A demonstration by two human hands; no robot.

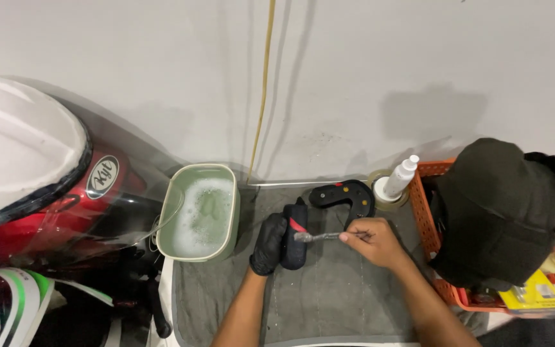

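My left hand [268, 244], in a black glove, grips a black padded part with a red patch [295, 232], holding it upright on a grey cloth [329, 289]. My right hand [370, 241], bare, pinches the handle of a small brush [316, 237] whose head touches the red patch. A second black curved pad with coloured dots [345, 195] lies just behind the hands on the cloth.
A pale green tub of soapy water [200, 212] stands left of the hands. A red and white helmet [33, 186] fills the left. At right, a white bottle [401, 177] on a tape roll, an orange basket [422, 212] with a black cap-like lining [502, 212]. Wall behind.
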